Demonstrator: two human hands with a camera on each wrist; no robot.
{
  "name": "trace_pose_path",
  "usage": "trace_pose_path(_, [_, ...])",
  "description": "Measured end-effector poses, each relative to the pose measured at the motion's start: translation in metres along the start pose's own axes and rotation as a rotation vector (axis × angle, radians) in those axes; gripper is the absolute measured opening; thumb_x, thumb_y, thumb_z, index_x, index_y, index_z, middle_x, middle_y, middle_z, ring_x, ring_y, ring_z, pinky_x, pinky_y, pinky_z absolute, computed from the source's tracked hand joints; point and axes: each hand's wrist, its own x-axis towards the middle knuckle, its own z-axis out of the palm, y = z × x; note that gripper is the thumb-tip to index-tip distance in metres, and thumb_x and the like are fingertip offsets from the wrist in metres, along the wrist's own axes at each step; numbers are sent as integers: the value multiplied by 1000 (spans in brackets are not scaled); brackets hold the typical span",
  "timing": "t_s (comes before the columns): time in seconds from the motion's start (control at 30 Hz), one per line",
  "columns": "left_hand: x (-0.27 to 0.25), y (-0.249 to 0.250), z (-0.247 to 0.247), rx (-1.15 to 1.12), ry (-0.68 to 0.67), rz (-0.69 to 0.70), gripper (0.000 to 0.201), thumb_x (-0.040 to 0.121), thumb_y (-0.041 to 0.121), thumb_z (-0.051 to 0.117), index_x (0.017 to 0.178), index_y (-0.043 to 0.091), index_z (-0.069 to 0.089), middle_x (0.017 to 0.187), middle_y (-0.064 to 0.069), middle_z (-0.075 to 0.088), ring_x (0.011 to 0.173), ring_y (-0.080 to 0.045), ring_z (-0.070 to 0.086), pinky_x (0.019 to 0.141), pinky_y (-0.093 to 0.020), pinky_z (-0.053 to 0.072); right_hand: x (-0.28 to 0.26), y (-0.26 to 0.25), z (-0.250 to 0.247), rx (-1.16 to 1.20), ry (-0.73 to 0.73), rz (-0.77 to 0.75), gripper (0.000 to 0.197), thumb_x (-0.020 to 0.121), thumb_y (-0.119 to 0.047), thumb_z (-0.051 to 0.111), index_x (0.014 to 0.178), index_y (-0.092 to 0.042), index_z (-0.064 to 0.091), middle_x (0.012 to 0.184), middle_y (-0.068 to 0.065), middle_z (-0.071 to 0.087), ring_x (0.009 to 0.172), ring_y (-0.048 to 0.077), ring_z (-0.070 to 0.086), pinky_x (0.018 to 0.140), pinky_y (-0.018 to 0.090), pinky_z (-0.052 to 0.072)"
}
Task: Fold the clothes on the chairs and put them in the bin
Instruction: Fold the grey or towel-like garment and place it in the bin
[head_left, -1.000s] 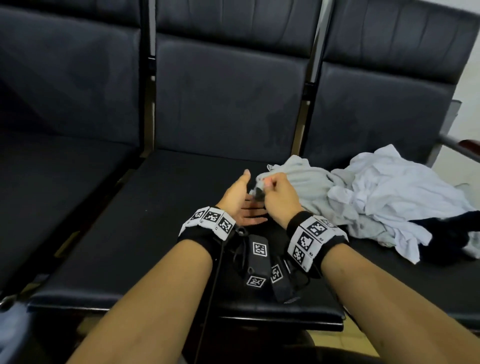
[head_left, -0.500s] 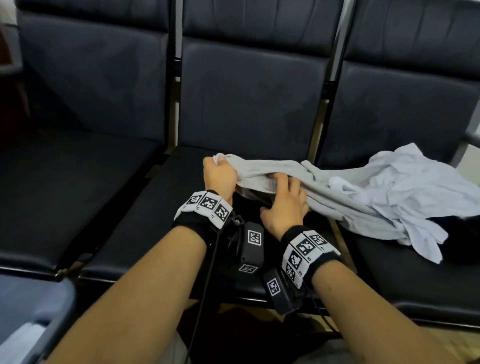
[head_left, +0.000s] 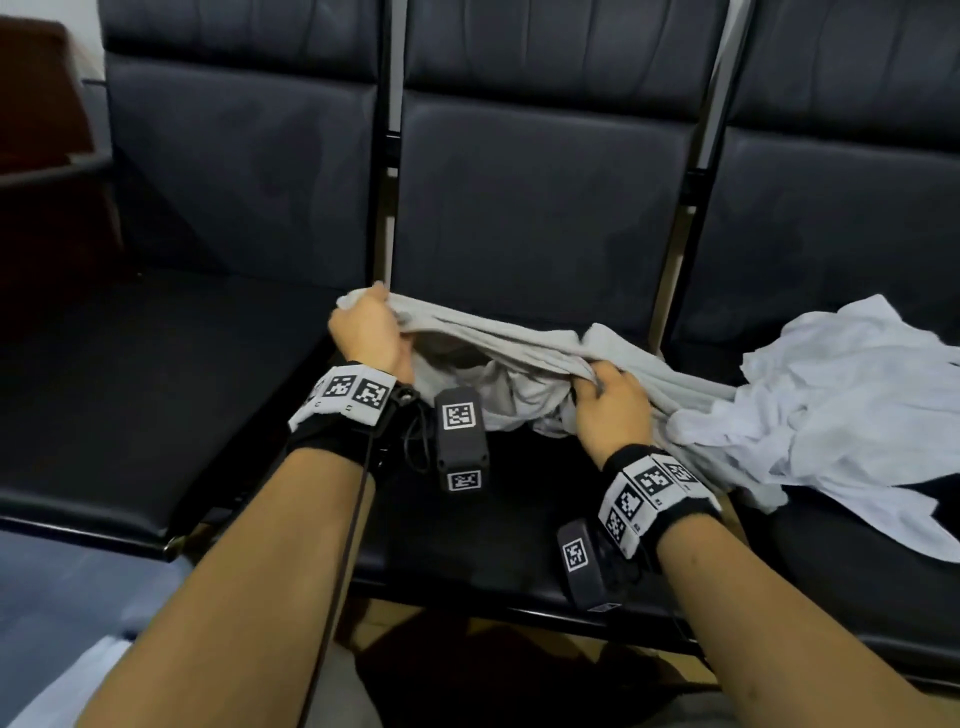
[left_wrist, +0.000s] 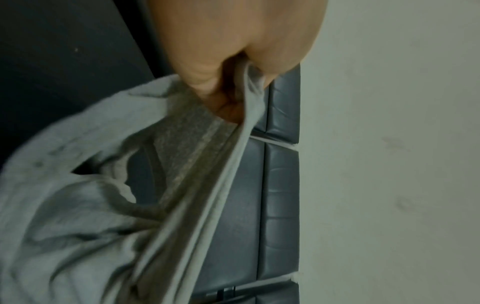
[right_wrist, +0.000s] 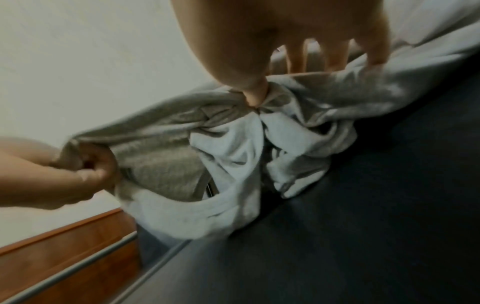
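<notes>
Fingers (left_wrist: 205, 82) of the left hand (head_left: 369, 332) are curling tight round a bunched edge of the grey garment (head_left: 509, 343), thumb pinching it in; left wrist view shows that edge pulled into a taut band running away from the fist. Right hand (head_left: 613, 410) is now gripping the same garment further along, thumb (right_wrist: 253, 94) digging into a knot of folds and the other fingers hooking over the cloth. A second ago both hands were fiddling together at one corner of the heap; half a second ago the right palm was lying flat on the fabric. Now the hands are moving apart and the stretch between them is lifting clear of the middle seat (head_left: 260, 415), slack hanging down and touching the cushion.

Garment is being dragged left off the white pile (head_left: 841, 395), its far end still lying under or against that pile on the right seat. Dark item is peeking out beside the pile, too hidden to identify.

Reading: they're separating one piece and spreading it for the first fold. No fold made yet. Bin isn't clearly in shot, pale blue thing (head_left: 62, 613) at lower left might be it, can't confirm. Risk: tail is snagging the white clothes and pulling them along
</notes>
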Motion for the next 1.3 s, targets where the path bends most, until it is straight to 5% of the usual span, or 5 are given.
trace_pose_path(0.43, [-12,-19,-29,1051,-913,-32,62,69,4,82,126,10,56,106,-2,66,93,-16,66,77,-36,56,-17,-75,12,685,-505,-194,21,94,-3,54,104,-15,68,96,2,70,88,8,64,84,22,51])
trace_pose_path(0.67, [7,-4,-26,1257,-170,318,23,96,10,49,114,1,61,116,-17,64,109,-34,60,87,-36,48,10,-35,15,151,-15,13,45,79,-6,52,117,-27,64,135,1,51,127,23,46,106,35,39])
trace_pose_path(0.93, [14,13,-38,715,254,452,27,90,5,51,117,2,50,119,-13,53,100,-22,52,71,-20,35,27,11,24,-260,-435,253,134,62,-63,79,148,-43,-21,161,10,-4,147,32,12,117,44,15])
trace_pose_path(1.17, [24,-21,-37,982,-100,150,34,87,9,55,121,6,53,110,-16,63,98,-35,63,85,-48,55,27,-4,44,-144,-595,90,117,68,-55,79,155,-33,4,158,4,24,143,28,28,116,35,26])
trace_pose_path(1.3, [28,-11,-38,990,281,211,32,95,11,49,124,-2,52,130,-22,55,118,-37,54,97,-39,45,24,3,44,118,-592,273,92,41,-61,90,118,-19,62,121,-1,64,112,18,60,101,36,47])
